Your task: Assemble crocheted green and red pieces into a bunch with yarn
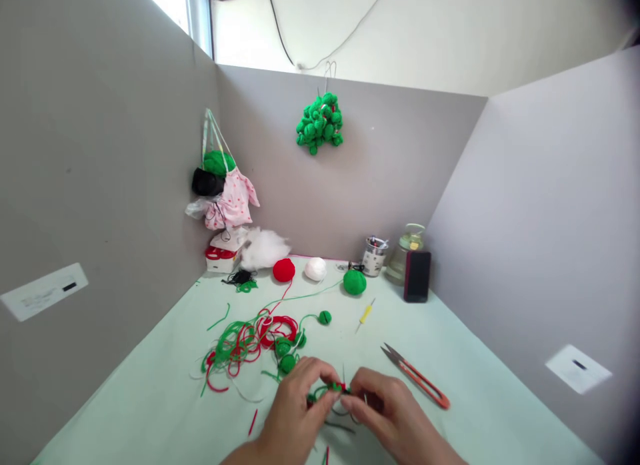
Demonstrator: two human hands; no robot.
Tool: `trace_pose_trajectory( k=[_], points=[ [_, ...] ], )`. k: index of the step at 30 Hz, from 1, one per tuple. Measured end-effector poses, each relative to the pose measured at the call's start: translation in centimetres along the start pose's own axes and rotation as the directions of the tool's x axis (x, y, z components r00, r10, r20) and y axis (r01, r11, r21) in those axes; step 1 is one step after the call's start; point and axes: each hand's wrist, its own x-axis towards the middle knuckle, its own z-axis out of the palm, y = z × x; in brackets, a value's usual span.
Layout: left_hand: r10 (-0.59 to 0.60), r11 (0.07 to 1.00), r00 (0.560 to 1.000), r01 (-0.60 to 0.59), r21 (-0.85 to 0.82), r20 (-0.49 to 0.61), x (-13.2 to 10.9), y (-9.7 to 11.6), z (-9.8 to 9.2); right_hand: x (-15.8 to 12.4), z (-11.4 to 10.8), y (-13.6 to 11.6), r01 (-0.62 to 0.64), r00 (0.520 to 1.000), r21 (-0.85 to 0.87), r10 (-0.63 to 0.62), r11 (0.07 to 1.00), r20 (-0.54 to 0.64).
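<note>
The red-and-green piece lies between the hands, at the left hand's fingertips, in its closed grip; the right hand curls just beside its other side (whether that grip holds it, I cannot tell). A thin needle stands nearly upright there. Beyond, the right card and left card bear unreadable print.
</note>
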Motion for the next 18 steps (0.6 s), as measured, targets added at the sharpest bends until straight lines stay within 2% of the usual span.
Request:
trace_pose_trajectory(
  k=[4, 7, 10, 12, 14, 16, 18],
  points=[
    [-0.046, 0.995, 0.999, 0.048, -0.093, 0.029, 0.2, 0.2, 0.2, 0.1, -1.2, 0.0, -0.012, 0.997, 0.289, -0.011, 0.957, 0.076],
    [-0.074, 0.984, 0.996, 0.083, -0.16, 0.057, 0.2, 0.4, 0.2, 0.1, -1.4, -0.1, -0.14, 0.988, 0.519, 0.082, 0.843, 0.134],
    [-0.102, 0.966, 0.988, 0.126, -0.227, 0.114, 0.2, 0.5, 0.3, 0.3, -1.0, -0.1, -0.218, 0.976, 0.649, 0.15, 0.729, 0.159],
    [-0.121, 0.946, 0.979, 0.163, -0.279, 0.162, 0.3, 0.5, 0.2, 0.5, -0.7, -0.2, -0.212, 0.977, 0.709, 0.169, 0.673, 0.133],
    [-0.145, 0.927, 0.97, 0.202, -0.315, 0.194, 0.5, 0.5, 0.0, 0.5, -0.4, -0.3, -0.164, 0.981, 0.749, 0.186, 0.642, 0.056],
    [-0.187, 0.914, 0.961, 0.246, -0.323, 0.202, 0.6, 0.5, -0.1, 0.5, -0.2, -0.5, -0.112, 0.979, 0.756, 0.2, 0.644, -0.025],
    [-0.213, 0.9, 0.952, 0.278, -0.335, 0.218, 0.7, 0.5, -0.3, 0.4, 0.0, -0.6, -0.092, 0.978, 0.752, 0.201, 0.652, -0.055]
  ],
)
